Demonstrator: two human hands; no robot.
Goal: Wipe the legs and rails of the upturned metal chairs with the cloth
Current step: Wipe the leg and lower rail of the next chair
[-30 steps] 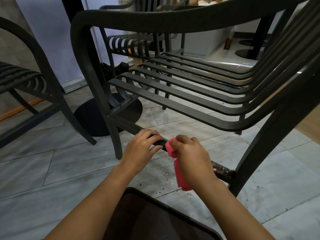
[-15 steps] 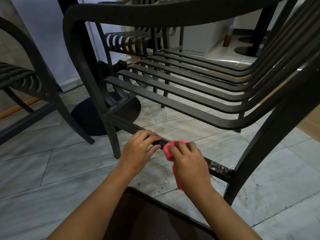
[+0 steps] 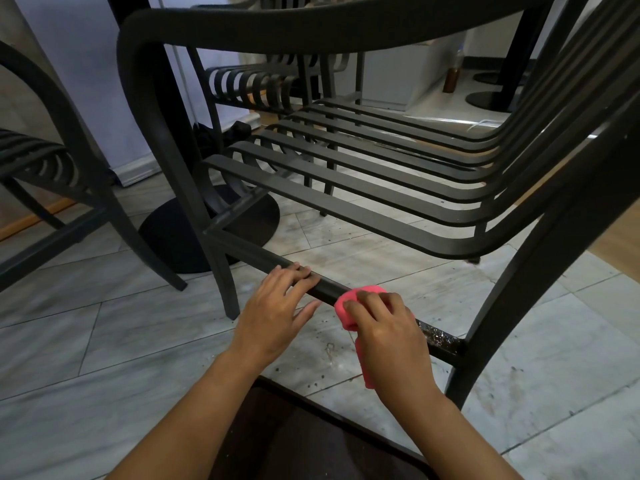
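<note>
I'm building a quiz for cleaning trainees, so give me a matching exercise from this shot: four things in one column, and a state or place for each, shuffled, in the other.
Things:
1. left hand
2. right hand
3. pink cloth
4. right end of the rail

States:
A. speckled with grime
B. pressed onto the rail under a hand
C. rests on the bare rail, holding no cloth
D. grips the cloth

Pairs: 1-C, 2-D, 3-B, 4-A
</note>
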